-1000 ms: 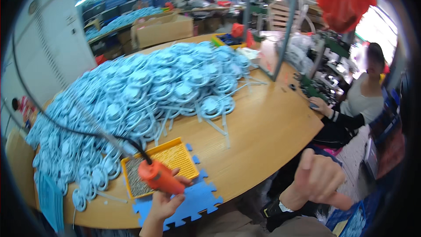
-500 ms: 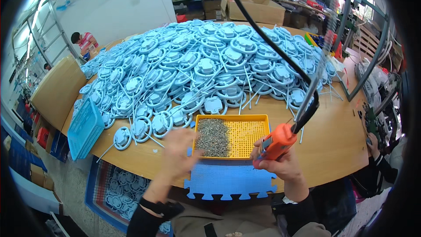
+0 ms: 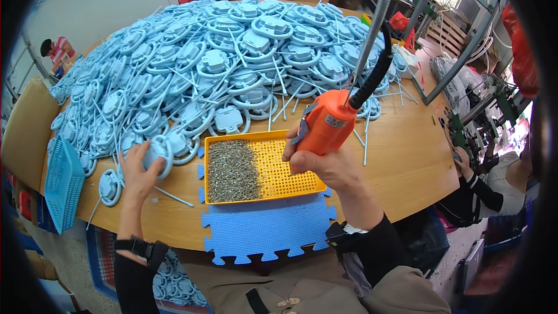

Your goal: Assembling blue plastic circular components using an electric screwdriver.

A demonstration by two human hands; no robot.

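My right hand point(image 3: 337, 168) is wrapped round an orange electric screwdriver point(image 3: 326, 121), held up over the right side of a yellow tray point(image 3: 273, 199). A coiled spring and a black cable run up from the tool. Small metal screws point(image 3: 232, 168) lie heaped in the tray's left half. At the near left edge of the pile, my left hand point(image 3: 138, 171) grips a light-blue ring-shaped plastic part point(image 3: 163, 157) between thumb and fingers. Part of it is hidden behind the fingers. A similar light-blue part with a thin stick point(image 3: 108, 188) lies just left of that hand.
A large heap of light-blue parts point(image 3: 244, 52) covers the back of the table. In front of the tray lies a blue foam mat point(image 3: 267, 227). A blue basket point(image 3: 64, 183) leans at the left edge. Another person's hand point(image 3: 463, 163) is at the far right.
My left hand has moved left, from beside the tray to a light-blue part, and taken hold of it. The screwdriver stays in my right hand. The view has shifted right.
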